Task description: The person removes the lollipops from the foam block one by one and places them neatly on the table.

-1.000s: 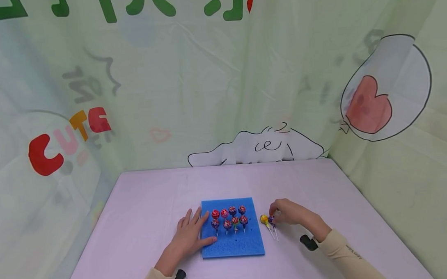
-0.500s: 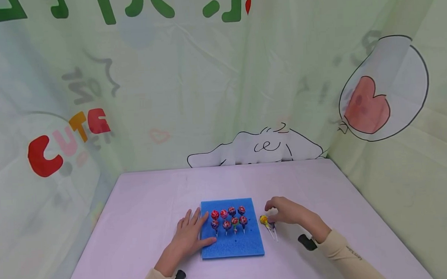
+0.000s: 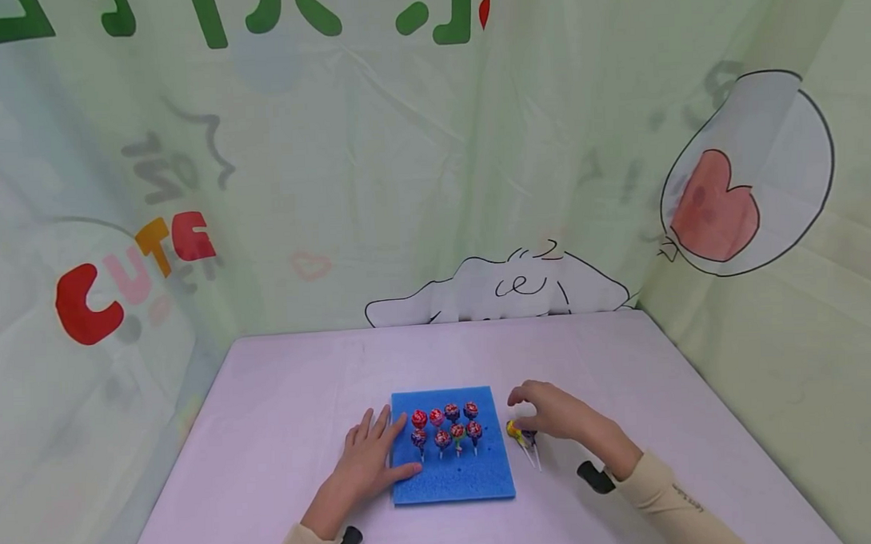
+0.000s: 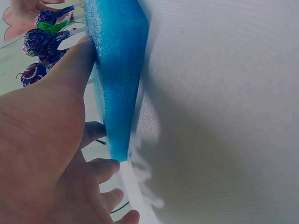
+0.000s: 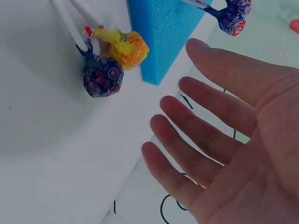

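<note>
left hand (image 3: 366, 460) flat on the table (image 3: 282, 405), fingers straight and a little spread, pressing on the left edge of the blue foam block (image 3: 453, 475); thumb laid on the near-left part of the foam top, seen also in the left wrist view (image 4: 70, 70). holding nothing.

right hand (image 3: 548, 412) above the table just right of the foam block, palm down, fingers (image 5: 201, 140) straight and wide apart, gripping nothing. right under and just left of it, two loose lollipops on the table: yellow-orange lollipop (image 5: 128, 46) touching the right side of the foam, dark purple lollipop (image 5: 103, 77) beside it on the right, white sticks pointing to the near side. not touched by the fingers in the right wrist view.

eight wrapped lollipops (image 3: 446, 428) upright in the foam block, in two rows of four, red ones more in the far row, purple ones more in the near row.

green printed curtain (image 3: 403, 161) behind and at both sides of the table.
</note>
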A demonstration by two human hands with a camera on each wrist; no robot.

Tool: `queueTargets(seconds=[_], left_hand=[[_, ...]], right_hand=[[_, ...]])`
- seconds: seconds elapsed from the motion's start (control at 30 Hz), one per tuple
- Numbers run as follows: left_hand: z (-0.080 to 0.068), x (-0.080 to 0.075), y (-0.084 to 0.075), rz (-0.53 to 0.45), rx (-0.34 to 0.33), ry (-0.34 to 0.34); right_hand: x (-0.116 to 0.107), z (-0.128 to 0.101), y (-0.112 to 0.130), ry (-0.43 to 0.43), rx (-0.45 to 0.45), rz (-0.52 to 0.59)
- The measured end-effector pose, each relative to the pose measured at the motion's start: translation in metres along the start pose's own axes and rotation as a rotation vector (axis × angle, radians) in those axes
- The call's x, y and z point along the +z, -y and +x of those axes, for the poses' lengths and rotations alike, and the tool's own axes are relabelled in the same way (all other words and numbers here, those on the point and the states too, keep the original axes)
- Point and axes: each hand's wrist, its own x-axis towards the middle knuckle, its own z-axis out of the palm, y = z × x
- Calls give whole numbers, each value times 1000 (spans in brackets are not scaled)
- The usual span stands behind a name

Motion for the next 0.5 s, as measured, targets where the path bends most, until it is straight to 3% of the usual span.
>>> queueTargets(seconds=[0.13, 0.5], left_hand=[[-1, 0, 0, 2, -4, 5], [-2, -2, 0, -9, 4, 3]], right_hand=[[2, 0, 5, -64, -49, -20], [23, 4, 13, -377, -205, -164]])
